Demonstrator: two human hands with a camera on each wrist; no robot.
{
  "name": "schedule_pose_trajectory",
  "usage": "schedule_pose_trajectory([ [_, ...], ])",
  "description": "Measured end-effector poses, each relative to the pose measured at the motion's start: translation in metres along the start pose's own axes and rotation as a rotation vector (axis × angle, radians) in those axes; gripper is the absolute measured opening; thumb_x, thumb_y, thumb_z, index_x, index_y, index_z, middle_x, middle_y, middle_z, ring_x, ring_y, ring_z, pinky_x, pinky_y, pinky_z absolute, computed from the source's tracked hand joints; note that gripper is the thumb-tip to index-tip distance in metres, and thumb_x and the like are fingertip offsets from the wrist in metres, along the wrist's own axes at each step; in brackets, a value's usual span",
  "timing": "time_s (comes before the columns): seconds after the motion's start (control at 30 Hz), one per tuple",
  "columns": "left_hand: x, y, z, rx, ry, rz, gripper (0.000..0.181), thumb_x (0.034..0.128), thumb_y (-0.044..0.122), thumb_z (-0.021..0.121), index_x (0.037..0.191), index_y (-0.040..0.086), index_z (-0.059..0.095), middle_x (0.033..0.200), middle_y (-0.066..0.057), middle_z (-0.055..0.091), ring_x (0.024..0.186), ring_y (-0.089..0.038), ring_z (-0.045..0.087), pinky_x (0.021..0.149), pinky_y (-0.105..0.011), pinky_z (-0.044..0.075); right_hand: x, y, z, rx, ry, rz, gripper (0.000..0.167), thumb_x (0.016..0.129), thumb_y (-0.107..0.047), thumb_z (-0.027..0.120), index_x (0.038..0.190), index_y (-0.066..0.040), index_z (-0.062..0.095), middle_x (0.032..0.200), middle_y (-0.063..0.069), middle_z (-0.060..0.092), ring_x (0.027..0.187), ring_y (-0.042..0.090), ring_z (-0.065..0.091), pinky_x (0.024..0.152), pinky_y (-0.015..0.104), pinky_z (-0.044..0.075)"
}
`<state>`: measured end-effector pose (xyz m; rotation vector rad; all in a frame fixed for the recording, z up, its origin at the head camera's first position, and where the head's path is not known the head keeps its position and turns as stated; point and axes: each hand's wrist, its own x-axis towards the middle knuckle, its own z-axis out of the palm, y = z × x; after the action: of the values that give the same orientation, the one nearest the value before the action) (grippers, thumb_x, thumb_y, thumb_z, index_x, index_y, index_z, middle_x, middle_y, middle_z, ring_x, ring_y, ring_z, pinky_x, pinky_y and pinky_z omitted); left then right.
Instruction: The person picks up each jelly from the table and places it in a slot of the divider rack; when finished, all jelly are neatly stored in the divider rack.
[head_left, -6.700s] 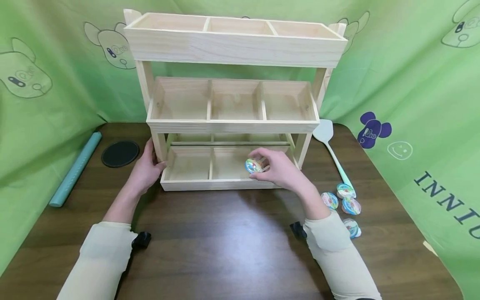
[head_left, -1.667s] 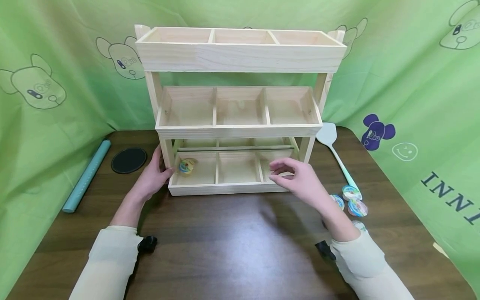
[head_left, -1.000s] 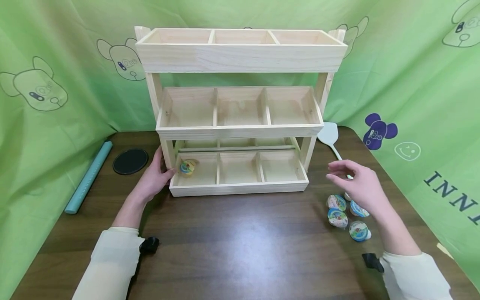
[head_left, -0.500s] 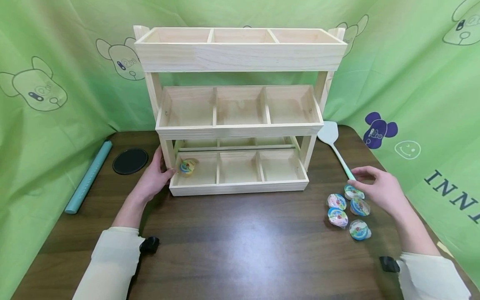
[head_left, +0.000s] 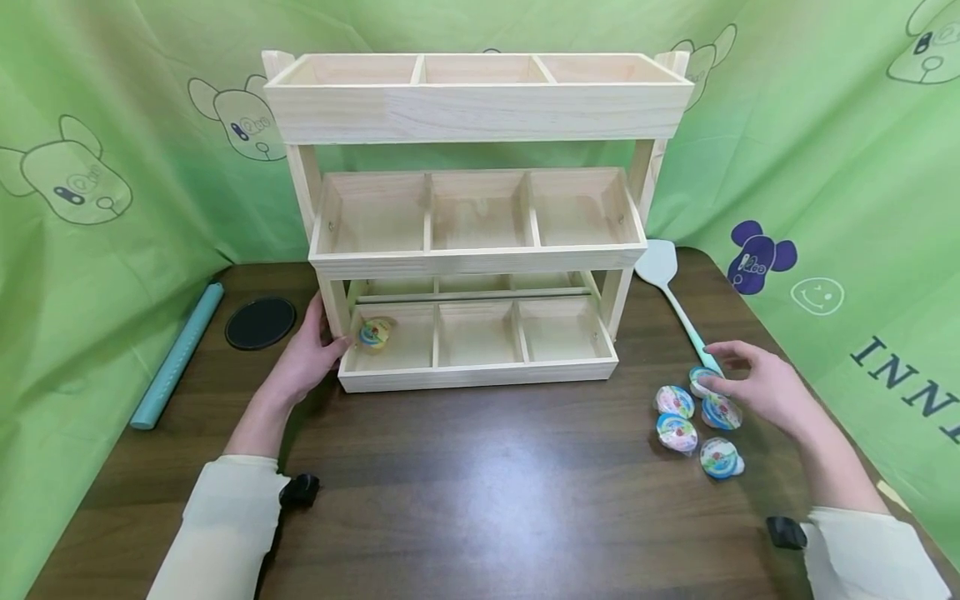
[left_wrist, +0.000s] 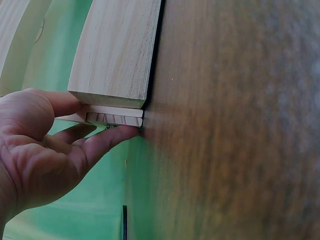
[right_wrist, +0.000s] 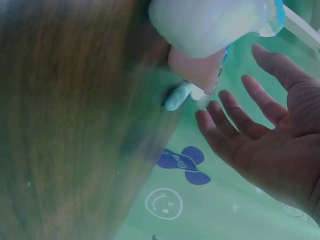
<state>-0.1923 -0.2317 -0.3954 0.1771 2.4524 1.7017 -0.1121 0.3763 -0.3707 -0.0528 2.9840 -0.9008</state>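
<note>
A three-tier wooden rack with divided trays stands at the back of the table. My left hand grips its lower left leg; in the left wrist view the thumb is on one side and the fingers on the other. One small jelly cup sits in the bottom tray's left compartment. At the right lie several more jelly cups with printed lids. My right hand is over the farthest cup, its thumb partly covering it. The right wrist view shows loosely spread fingers holding nothing.
A white spatula-like tool with a pale green handle lies behind the cups. At left are a black round disc and a turquoise rod. Green printed cloth hangs around the table's back and sides.
A jelly cup held earlier in my right hand now sits in the bottom left compartment. The right hand has moved right, then down to the cups. My left hand stays on the rack.
</note>
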Motion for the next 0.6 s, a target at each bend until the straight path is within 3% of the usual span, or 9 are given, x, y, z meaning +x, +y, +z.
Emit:
schedule_pose_trajectory([
  [0.13, -0.0004, -0.0001, -0.0007, 0.01, 0.003, -0.003, 0.092, 0.1042, 0.003, 0.05, 0.161, 0.027, -0.017, 0.161, -0.032, 0.013, 0.139, -0.05, 0.033, 0.093, -0.061, 0.049, -0.0002, 0.0017, 0.0016, 0.001, -0.058, 0.01, 0.063, 0.092, -0.033, 0.077, 0.138, 0.002, 0.054, 0.126, 0.033, 0.058, 0.115, 0.05, 0.055, 0.083, 0.043, 0.048],
  [0.23, -0.0005, -0.0009, -0.0006, 0.016, 0.005, -0.001, 0.091, 0.1043, 0.003, 0.05, 0.161, 0.026, -0.017, 0.161, -0.033, 0.013, 0.139, -0.05, 0.033, 0.093, -0.061, 0.049, 0.0003, 0.0029, 0.0026, -0.016, -0.098, 0.022, 0.065, 0.092, -0.036, 0.076, 0.14, 0.001, 0.053, 0.127, 0.034, 0.057, 0.115, 0.048, 0.055, 0.082, 0.045, 0.047],
  [0.43, -0.0003, -0.002, 0.0, 0.015, 0.004, 0.003, 0.09, 0.1042, 0.002, 0.05, 0.162, 0.026, -0.016, 0.161, -0.033, 0.013, 0.14, -0.05, 0.032, 0.094, -0.061, 0.049, 0.0014, 0.0066, 0.0043, -0.029, -0.154, 0.04, 0.061, 0.092, -0.032, 0.076, 0.138, 0.002, 0.054, 0.119, 0.03, 0.061, 0.095, 0.033, 0.06, 0.067, 0.034, 0.048],
  [0.6, 0.0006, -0.0018, 0.0003, 0.005, 0.004, 0.002, 0.09, 0.1041, 0.002, 0.05, 0.162, 0.025, -0.016, 0.161, -0.032, 0.012, 0.14, -0.049, 0.032, 0.095, -0.06, 0.048, 0.0025, 0.0096, 0.0061, -0.023, -0.164, 0.045, 0.058, 0.093, -0.027, 0.076, 0.136, 0.005, 0.055, 0.11, 0.026, 0.065, 0.087, 0.026, 0.061, 0.062, 0.033, 0.049],
])
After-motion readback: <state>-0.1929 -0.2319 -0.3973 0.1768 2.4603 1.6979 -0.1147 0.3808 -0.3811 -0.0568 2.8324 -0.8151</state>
